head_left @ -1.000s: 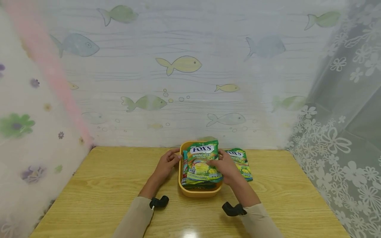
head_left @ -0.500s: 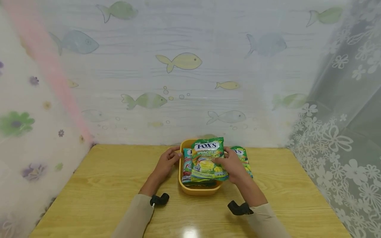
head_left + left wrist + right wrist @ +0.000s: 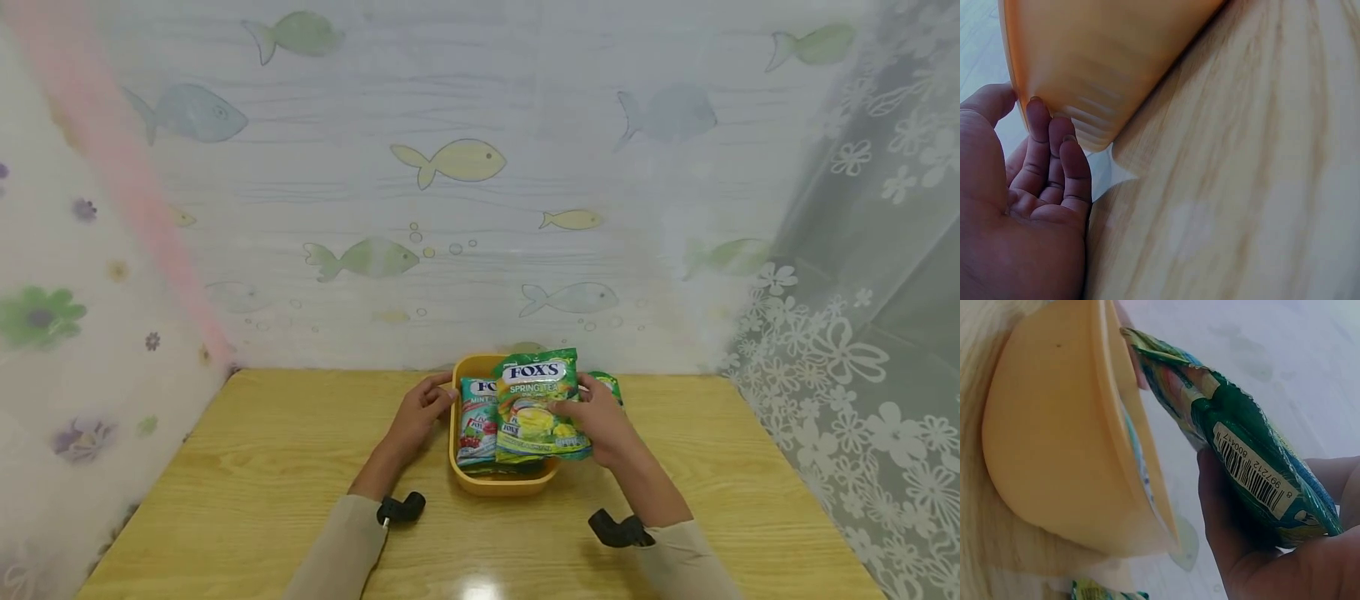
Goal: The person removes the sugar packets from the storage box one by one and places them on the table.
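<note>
A yellow plastic bin (image 3: 501, 486) stands at the back of the table. My right hand (image 3: 606, 421) pinches a green Fox's Spring Tea candy bag (image 3: 534, 417), thumb on the front and fingers behind. The bag hangs tilted over the bin's right side; in the right wrist view its barcode side (image 3: 1254, 475) shows beyond the rim. Inside the bin lies a teal Fox's mint candy bag (image 3: 475, 425), partly covered by the held bag. My left hand (image 3: 417, 421) holds the bin's left side, thumb at the rim and bent fingertips (image 3: 1038, 115) against the outer wall.
Another green candy bag (image 3: 606, 382) lies on the table right of the bin, mostly hidden behind my right hand. The wooden table (image 3: 300, 467) meets a fish-patterned curtain (image 3: 465, 250) at the back. Black wrist mounts (image 3: 402, 507) sit on both forearms.
My right hand has moved right with the Spring Tea bag, uncovering more of the teal bag and hiding more of the bag on the table. The left hand stays put.
</note>
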A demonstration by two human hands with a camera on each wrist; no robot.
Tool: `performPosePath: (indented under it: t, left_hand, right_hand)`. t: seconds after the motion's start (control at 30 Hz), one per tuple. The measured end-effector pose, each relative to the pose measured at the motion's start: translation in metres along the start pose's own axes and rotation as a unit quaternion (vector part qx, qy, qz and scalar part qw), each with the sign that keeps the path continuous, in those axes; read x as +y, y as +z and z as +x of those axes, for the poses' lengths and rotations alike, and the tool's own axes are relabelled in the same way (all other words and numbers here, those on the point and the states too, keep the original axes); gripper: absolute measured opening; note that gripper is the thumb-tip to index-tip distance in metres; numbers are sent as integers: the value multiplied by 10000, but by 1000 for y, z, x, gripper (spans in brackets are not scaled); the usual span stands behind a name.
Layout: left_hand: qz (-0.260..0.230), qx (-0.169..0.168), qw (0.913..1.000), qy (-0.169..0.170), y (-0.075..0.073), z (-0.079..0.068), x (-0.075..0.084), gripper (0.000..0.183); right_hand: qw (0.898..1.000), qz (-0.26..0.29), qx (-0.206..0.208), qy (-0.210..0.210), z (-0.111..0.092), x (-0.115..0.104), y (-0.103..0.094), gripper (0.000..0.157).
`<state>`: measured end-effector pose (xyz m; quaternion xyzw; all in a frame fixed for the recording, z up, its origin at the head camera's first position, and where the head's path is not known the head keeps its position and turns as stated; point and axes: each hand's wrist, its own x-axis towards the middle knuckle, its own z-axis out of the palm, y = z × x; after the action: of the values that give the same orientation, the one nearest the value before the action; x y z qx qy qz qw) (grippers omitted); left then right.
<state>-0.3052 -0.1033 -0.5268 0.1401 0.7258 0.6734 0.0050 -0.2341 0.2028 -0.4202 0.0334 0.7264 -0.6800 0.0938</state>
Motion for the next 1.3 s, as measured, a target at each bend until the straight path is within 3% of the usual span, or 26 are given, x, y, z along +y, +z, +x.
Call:
performPosePath:
  t: [0.33,0.53,1.3]
  left_hand:
    - [146,-17,9999,48,-1,-1,-3,47]
    - [127,-6,9999,46,1,-3,0,46]
    - [77,113,9999,-75,3,-6,6,46]
  right_hand:
    - [9987,180,-390,-282,-1,8,-14,76]
    - [9990,242,-362,-122,-5,13,-28,80]
    - [9974,529,-485,25,-23,23,-107,82]
